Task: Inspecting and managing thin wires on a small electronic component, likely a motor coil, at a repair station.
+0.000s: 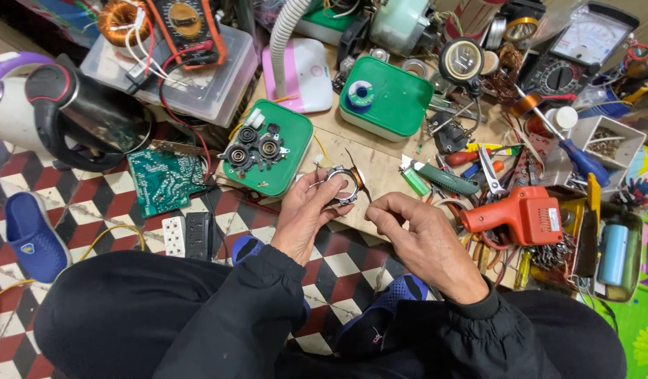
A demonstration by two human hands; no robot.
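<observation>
My left hand (304, 214) holds a small round metal part with copper tabs (344, 184) over the front edge of a low wooden board (380, 165). My right hand (419, 235) sits just right of it, fingers curled toward the part, pinching something too thin to make out. Both sleeves are black. Beyond the left hand lies a green lid (268, 151) carrying several round black and metal connector parts.
An orange soldering gun (524, 214) lies right of my right hand. A green box (384, 95), multimeters, screwdrivers, a lighter, a circuit board (162, 179), a kettle (85, 116) and a power strip (187, 235) crowd the checkered floor. Blue slippers lie on the floor and under my legs.
</observation>
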